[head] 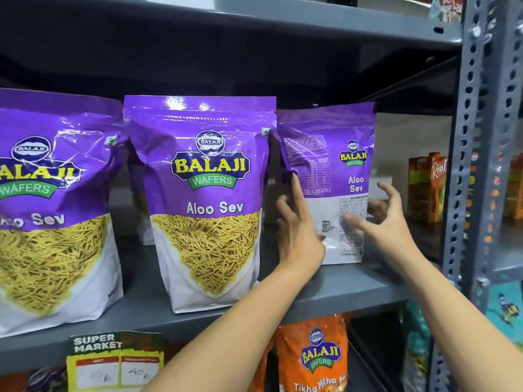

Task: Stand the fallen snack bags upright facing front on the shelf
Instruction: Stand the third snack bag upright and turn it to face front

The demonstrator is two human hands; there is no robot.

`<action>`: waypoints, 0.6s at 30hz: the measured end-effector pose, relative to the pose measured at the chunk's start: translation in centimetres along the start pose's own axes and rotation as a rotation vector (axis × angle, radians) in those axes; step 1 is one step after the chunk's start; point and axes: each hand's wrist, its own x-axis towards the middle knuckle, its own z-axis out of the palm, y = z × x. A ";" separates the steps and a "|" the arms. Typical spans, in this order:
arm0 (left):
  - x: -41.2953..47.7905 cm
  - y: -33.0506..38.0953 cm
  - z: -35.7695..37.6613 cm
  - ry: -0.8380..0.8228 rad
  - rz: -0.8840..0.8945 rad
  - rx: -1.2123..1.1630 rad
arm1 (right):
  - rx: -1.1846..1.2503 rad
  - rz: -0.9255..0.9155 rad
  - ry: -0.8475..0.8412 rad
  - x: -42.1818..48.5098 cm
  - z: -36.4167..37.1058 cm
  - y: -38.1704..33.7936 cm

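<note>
Grey slotted-steel shelving fills the view, and on the middle shelf stand three purple Aloo Sev pouches. The left pouch and the middle pouch are upright with their printed fronts out. The right pouch stands upright too, further back on the shelf, but shows its back panel (nutrition table, small logo, white print block), so by my reading it still needs turning round.

The left hand lies flat against that pouch's left edge, fingers extended, the forefinger reaching up to a crumpled fold in the film. The right hand is open with fingers spread and curled, at the pouch's right edge; it is blurred, and I cannot tell whether the fingertips touch the film. Neither hand is closed on the bag.

The pouch looks like a glossy, crinkly film bag: light, soft in the upper half, likely slippery, with brittle contents that would crush under a squeeze. The sensible hold is at both side seams low down, where the filled base gives some stiffness, rotating it on its gusset rather than pinching the slack top.

On the shelf below sits an orange pouch, beside a price tag; juice cartons stand further right.
</note>
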 end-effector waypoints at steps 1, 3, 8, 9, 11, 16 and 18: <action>-0.3 0.2 -0.1 0.041 -0.010 0.029 | 0.122 0.068 0.062 0.3 0.0 -0.2; -1.2 0.7 0.2 0.157 0.015 0.037 | 0.387 0.250 0.190 1.5 -0.1 -0.5; -2.4 2.4 1.5 -0.103 -0.168 -0.317 | 0.525 0.582 0.072 3.7 -0.5 -0.4; -2.4 2.5 1.7 -0.131 -0.187 -0.334 | 0.510 0.609 0.034 3.8 -0.4 -0.2; -2.2 2.4 1.7 -0.129 -0.201 -0.344 | 0.418 0.602 -0.023 4.1 -0.3 0.1; -1.1 2.6 1.1 -0.179 -0.287 -0.379 | 0.391 0.527 -0.050 4.0 -0.7 0.2; -0.7 2.9 0.9 -0.218 -0.337 -0.409 | 0.426 0.532 -0.075 3.7 -0.8 0.3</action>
